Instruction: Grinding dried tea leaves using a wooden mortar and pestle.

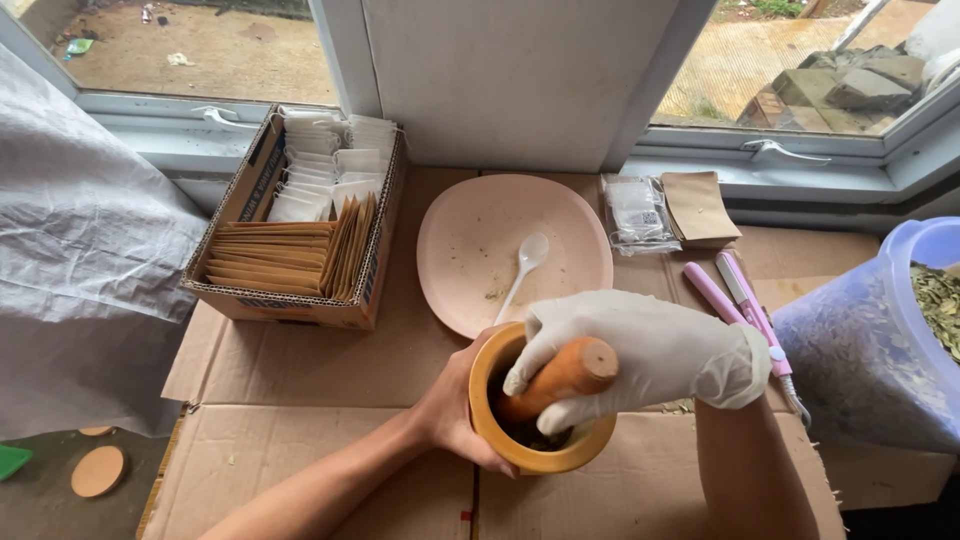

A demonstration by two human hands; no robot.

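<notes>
A yellow-brown wooden mortar [500, 435] stands on the cardboard-covered table near the front. My bare left hand [450, 405] wraps around its left side and holds it. My right hand [640, 345], in a white glove, grips an orange-brown wooden pestle [565, 375] whose lower end is down inside the mortar, on dark crushed material. Just behind the mortar lies a pink plate [470, 230] with a white plastic spoon [522, 265] and a few crumbs on it.
A cardboard box [300, 305] of brown and white sachets sits at the left. Clear packets [635, 210] and brown pouches [697, 205] lie by the window. A pink hand sealer [735, 295] lies right of the plate. A blue tub [860, 345] of dried leaves stands at the right.
</notes>
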